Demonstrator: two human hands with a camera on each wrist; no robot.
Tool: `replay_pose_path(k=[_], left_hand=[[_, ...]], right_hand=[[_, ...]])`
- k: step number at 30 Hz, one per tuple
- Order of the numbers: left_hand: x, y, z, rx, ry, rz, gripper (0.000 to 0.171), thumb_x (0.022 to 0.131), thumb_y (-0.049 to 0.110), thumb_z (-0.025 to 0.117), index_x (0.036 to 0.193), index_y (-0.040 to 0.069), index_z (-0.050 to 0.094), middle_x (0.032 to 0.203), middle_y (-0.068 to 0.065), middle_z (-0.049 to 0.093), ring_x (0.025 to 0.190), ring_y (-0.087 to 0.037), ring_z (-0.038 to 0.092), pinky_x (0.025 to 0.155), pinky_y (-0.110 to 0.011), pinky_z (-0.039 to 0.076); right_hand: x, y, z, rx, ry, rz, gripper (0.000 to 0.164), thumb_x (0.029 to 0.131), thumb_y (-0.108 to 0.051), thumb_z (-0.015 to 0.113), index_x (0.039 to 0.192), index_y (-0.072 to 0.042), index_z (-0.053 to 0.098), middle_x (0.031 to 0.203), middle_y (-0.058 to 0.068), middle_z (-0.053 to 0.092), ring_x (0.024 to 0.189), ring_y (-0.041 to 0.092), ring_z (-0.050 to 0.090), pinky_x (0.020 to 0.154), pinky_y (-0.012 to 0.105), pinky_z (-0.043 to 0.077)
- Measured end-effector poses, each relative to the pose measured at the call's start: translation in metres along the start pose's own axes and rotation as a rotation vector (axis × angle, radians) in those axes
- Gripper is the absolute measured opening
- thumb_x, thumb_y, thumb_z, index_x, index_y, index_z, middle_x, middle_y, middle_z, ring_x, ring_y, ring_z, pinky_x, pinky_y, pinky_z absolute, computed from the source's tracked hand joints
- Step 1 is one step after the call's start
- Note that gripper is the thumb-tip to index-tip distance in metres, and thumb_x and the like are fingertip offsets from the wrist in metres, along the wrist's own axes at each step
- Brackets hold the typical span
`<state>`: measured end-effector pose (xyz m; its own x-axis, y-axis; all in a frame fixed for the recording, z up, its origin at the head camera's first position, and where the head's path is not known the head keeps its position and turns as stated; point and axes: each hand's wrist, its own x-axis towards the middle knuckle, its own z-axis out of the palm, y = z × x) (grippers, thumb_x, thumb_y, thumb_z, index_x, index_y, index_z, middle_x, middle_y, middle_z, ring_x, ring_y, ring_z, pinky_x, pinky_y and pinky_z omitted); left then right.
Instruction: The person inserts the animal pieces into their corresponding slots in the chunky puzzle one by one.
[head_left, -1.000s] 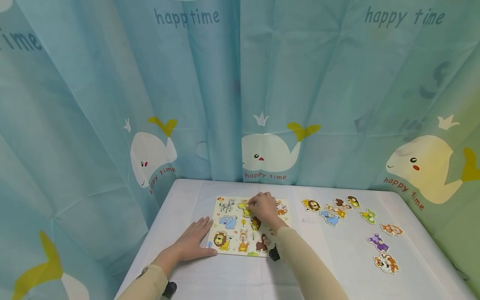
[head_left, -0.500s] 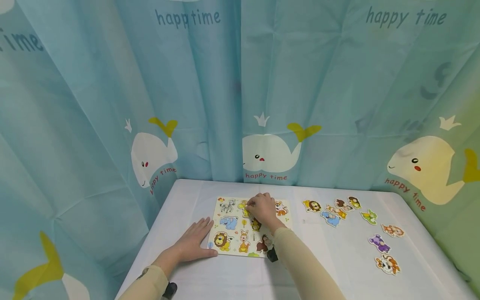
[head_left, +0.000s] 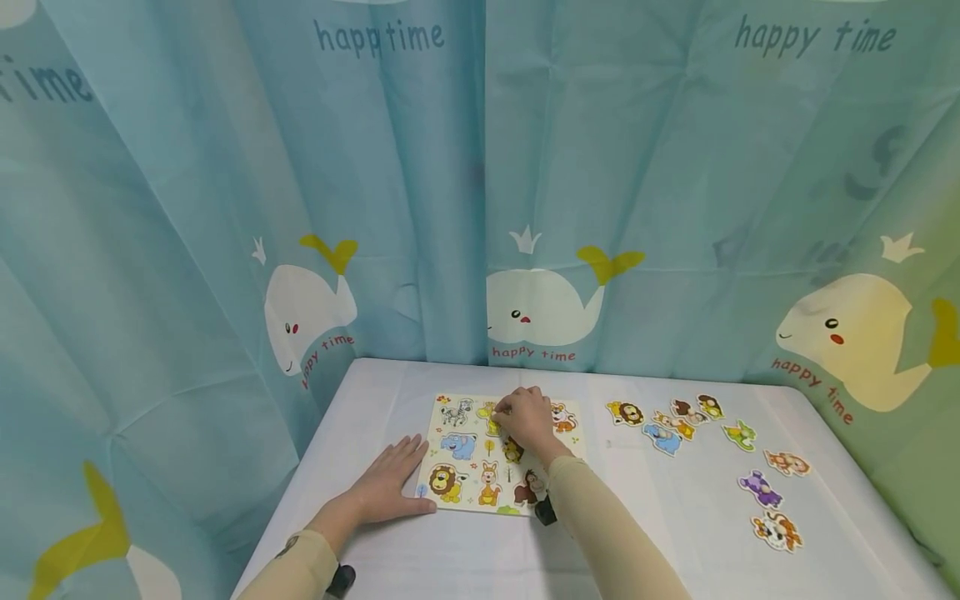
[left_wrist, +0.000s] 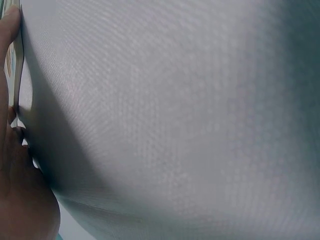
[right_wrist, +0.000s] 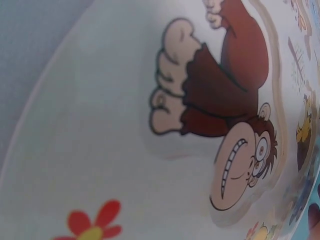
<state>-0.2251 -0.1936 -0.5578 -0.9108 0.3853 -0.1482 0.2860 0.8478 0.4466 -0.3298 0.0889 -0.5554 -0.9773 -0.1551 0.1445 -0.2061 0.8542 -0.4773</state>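
Note:
A flat animal puzzle board [head_left: 465, 471] lies on the white table, with zebra, elephant, lion, kangaroo, tiger and gorilla pictures showing. At its top middle, my right hand [head_left: 527, 419] pinches a yellow giraffe puzzle piece [head_left: 492, 419] over the board; the hand hides part of it. My left hand [head_left: 386, 482] rests along the board's left edge, fingers extended and thumb near the lower corner. In the left wrist view, the left hand [left_wrist: 22, 195] borders the board's edge at far left. The right wrist view shows the gorilla picture [right_wrist: 230, 100] close up in its recessed outline.
To the right lie several loose animal pieces: a lion piece [head_left: 625, 412], a blue elephant piece [head_left: 663, 438], a green crocodile piece [head_left: 741, 435], a purple hippo piece [head_left: 761, 488] and a tiger piece [head_left: 777, 531]. A blue curtain [head_left: 420, 167] with whales hangs behind the table.
The right hand has shifted only slightly at the giraffe place, its fingers staying on the piece. The left hand stays at the board's edge; the head view has drifted a little.

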Motion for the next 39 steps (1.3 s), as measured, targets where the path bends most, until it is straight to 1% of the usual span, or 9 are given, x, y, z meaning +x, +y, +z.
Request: replay_pose_path(k=[6, 15, 23, 29, 34, 37, 39], left_hand=[[0.0, 0.0, 0.0, -0.004, 0.004, 0.004, 0.109, 0.08, 0.07, 0.072, 0.162, 0.011, 0.031, 0.169, -0.009, 0.022, 0.156, -0.031, 0.016, 0.126, -0.05, 0.016], [-0.002, 0.003, -0.002, -0.002, 0.003, 0.007, 0.109, 0.08, 0.069, 0.073, 0.161, 0.01, 0.031, 0.169, -0.01, 0.023, 0.156, -0.032, 0.016, 0.126, -0.051, 0.016], [0.0, 0.002, -0.001, 0.01, 0.003, -0.002, 0.11, 0.08, 0.071, 0.072, 0.162, 0.011, 0.031, 0.169, -0.008, 0.022, 0.156, -0.031, 0.016, 0.126, -0.05, 0.016], [-0.002, 0.003, -0.002, 0.003, -0.009, -0.007, 0.11, 0.08, 0.071, 0.072, 0.162, 0.011, 0.03, 0.169, -0.009, 0.022, 0.156, -0.032, 0.016, 0.126, -0.052, 0.016], [-0.003, 0.004, -0.003, -0.005, -0.01, -0.003, 0.109, 0.08, 0.07, 0.072, 0.162, 0.01, 0.031, 0.169, -0.009, 0.023, 0.156, -0.032, 0.016, 0.126, -0.052, 0.016], [-0.003, 0.004, -0.003, -0.004, -0.012, -0.003, 0.109, 0.08, 0.071, 0.072, 0.162, 0.011, 0.03, 0.169, -0.009, 0.022, 0.156, -0.031, 0.016, 0.126, -0.05, 0.015], [-0.003, 0.004, -0.003, -0.01, -0.008, 0.0, 0.109, 0.081, 0.07, 0.072, 0.162, 0.01, 0.03, 0.169, -0.01, 0.022, 0.156, -0.032, 0.016, 0.126, -0.051, 0.016]], right_hand=[[-0.001, -0.002, -0.002, -0.001, 0.007, -0.009, 0.013, 0.09, -0.033, 0.081, 0.089, -0.02, 0.081, 0.097, -0.004, 0.066, 0.101, 0.023, 0.051, 0.085, 0.043, 0.042], [0.0, 0.0, 0.001, 0.005, 0.003, 0.012, 0.013, 0.089, -0.034, 0.082, 0.086, -0.021, 0.081, 0.095, -0.006, 0.065, 0.1, 0.021, 0.05, 0.084, 0.04, 0.041], [-0.002, 0.001, 0.005, -0.011, 0.036, 0.0, 0.013, 0.089, -0.034, 0.081, 0.086, -0.022, 0.081, 0.092, -0.007, 0.065, 0.098, 0.02, 0.05, 0.082, 0.039, 0.041], [-0.004, -0.001, 0.007, -0.033, 0.058, -0.01, 0.012, 0.089, -0.034, 0.082, 0.087, -0.022, 0.082, 0.09, -0.006, 0.065, 0.098, 0.02, 0.05, 0.081, 0.039, 0.042], [-0.005, 0.003, 0.008, -0.057, 0.064, -0.044, 0.013, 0.091, -0.036, 0.079, 0.092, -0.023, 0.083, 0.093, -0.006, 0.066, 0.099, 0.021, 0.051, 0.081, 0.039, 0.043], [-0.006, 0.008, 0.001, -0.037, 0.068, -0.061, 0.017, 0.093, -0.035, 0.076, 0.101, -0.022, 0.083, 0.097, -0.003, 0.067, 0.101, 0.023, 0.051, 0.081, 0.042, 0.043], [-0.006, 0.012, -0.006, -0.01, 0.07, -0.053, 0.02, 0.095, -0.033, 0.074, 0.108, -0.02, 0.082, 0.1, -0.001, 0.068, 0.101, 0.024, 0.05, 0.082, 0.043, 0.043]])
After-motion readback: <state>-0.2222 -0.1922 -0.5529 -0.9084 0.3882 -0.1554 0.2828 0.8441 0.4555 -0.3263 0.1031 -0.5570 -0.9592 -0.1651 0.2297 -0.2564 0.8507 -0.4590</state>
